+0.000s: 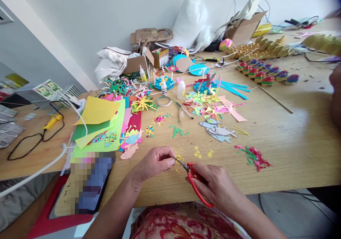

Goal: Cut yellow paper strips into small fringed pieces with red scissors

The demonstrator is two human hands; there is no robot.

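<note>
My right hand [213,182] grips red-handled scissors [195,185], whose metal blades point left toward my other hand. With thumb and fingers pinched together, my left hand [157,162] meets the tips of the blades. Whatever it pinches is too small to make out. Tiny yellow paper snippets [179,157] lie on the table just beyond the blades. A few yellow paper squares [197,153] are to their right. Green paper scraps [178,131] and grey-blue paper fish [220,130] lie farther back.
Coloured paper sheets [97,111] and a phone [96,182] are at left. Glue bottles [181,89] stand mid-table, near blue paper strips [236,89]. Red and green shreds [255,158] lie at right, before a wooden stick [275,99]. Painted egg-carton pieces [262,73] are behind.
</note>
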